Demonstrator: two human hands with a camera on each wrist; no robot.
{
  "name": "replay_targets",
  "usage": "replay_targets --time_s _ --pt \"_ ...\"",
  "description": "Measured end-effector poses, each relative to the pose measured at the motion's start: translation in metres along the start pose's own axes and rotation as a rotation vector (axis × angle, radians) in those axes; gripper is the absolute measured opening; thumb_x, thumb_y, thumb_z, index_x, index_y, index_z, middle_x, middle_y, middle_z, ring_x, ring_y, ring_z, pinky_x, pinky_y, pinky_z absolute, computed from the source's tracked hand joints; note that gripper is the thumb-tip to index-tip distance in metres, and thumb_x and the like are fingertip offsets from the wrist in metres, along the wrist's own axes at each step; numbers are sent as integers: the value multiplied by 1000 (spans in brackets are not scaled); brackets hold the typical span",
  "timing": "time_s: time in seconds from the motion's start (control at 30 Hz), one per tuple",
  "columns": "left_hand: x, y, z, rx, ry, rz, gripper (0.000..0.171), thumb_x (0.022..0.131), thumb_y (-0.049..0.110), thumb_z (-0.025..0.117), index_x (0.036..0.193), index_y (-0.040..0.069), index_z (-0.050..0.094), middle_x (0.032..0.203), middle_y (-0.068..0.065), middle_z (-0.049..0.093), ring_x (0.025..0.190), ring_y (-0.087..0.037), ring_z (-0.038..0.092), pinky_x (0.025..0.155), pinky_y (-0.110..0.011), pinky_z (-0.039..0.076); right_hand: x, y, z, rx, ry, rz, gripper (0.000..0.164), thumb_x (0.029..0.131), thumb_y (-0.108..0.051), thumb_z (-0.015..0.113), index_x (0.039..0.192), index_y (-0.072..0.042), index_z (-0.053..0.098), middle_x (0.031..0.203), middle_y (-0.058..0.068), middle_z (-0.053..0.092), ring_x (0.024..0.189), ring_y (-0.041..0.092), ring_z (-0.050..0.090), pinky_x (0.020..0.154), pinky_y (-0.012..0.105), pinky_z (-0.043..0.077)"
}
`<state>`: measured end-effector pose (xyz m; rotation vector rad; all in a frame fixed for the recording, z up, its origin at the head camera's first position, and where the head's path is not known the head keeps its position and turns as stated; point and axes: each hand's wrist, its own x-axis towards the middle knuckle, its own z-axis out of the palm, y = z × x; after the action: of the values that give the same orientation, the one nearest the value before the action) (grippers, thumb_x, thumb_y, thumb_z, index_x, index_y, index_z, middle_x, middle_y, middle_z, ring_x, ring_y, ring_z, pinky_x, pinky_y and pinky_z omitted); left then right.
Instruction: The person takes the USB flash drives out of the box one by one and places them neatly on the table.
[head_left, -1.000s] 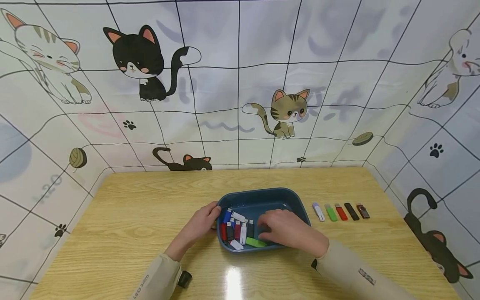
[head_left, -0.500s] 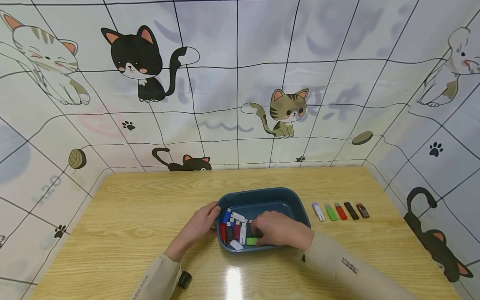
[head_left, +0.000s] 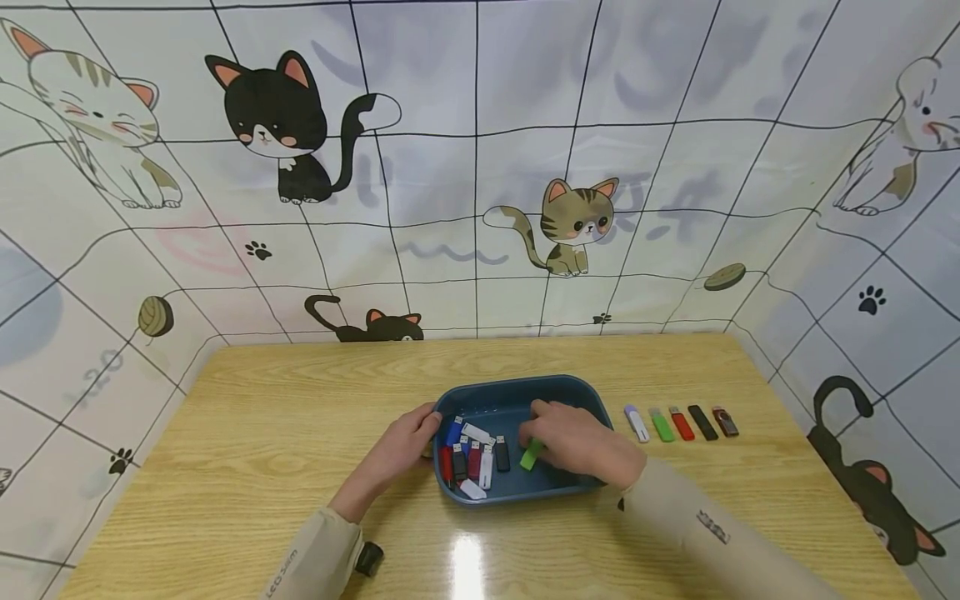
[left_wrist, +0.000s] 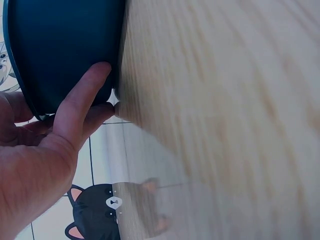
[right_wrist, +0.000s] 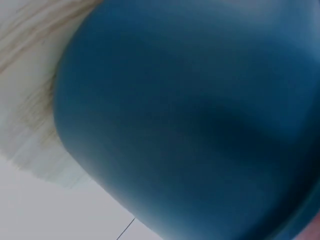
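One slim, lime-green USB stick (head_left: 531, 456): my right hand (head_left: 572, 437) is pinching it — a light grip should suffice — while my left hand (head_left: 405, 437) is steadying the blue, oblong plastic tray (head_left: 517, 395), gripping its end.

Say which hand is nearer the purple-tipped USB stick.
Right. The right hand holds a green stick over the bin, just left of the purple-tipped stick; the left hand grips the bin's opposite end.
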<state>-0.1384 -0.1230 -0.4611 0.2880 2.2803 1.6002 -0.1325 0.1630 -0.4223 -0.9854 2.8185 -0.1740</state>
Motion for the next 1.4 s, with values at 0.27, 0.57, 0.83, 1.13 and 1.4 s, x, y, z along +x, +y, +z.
replay_targets --time_s 0.27,0.57,0.83,1.13,1.4 --pt "1 0 0 4 -3 4 41 113 20 39 146 0 53 133 -22 64 113 -34 66 77 -48 64 3 -1 -2 76 -79 34 17 95 -4 69 108 -13 75 93 -1 63 79 15 51 73 34 52" --pt "0 0 -1 13 -8 8 41 113 20 39 147 -1 52 133 -22 63 113 -34 66 79 -48 63 5 -2 0 133 -65 74 20 96 -6 67 114 -13 73 93 -1 60 75 15 48 63 29 44" --pt "0 1 -1 4 -16 9 42 113 19 38 148 -2 50 136 -24 62 115 -36 66 79 -49 63 11 -8 8 169 12 229 29 91 -30 82 105 -9 69 82 -2 58 71 13 49 60 30 46" --pt "0 1 -1 7 -16 5 43 113 19 38 149 -1 49 137 -24 61 115 -36 66 78 -49 63 15 -13 14 168 37 246 25 88 -17 84 98 -5 66 73 1 54 65 16 50 56 32 44" --pt "0 0 0 -1 -16 6 42 113 19 39 148 -1 50 136 -23 62 114 -35 66 78 -48 63 12 -13 13 219 64 208 15 90 -8 81 96 -6 68 74 -1 56 66 15 49 57 30 42"
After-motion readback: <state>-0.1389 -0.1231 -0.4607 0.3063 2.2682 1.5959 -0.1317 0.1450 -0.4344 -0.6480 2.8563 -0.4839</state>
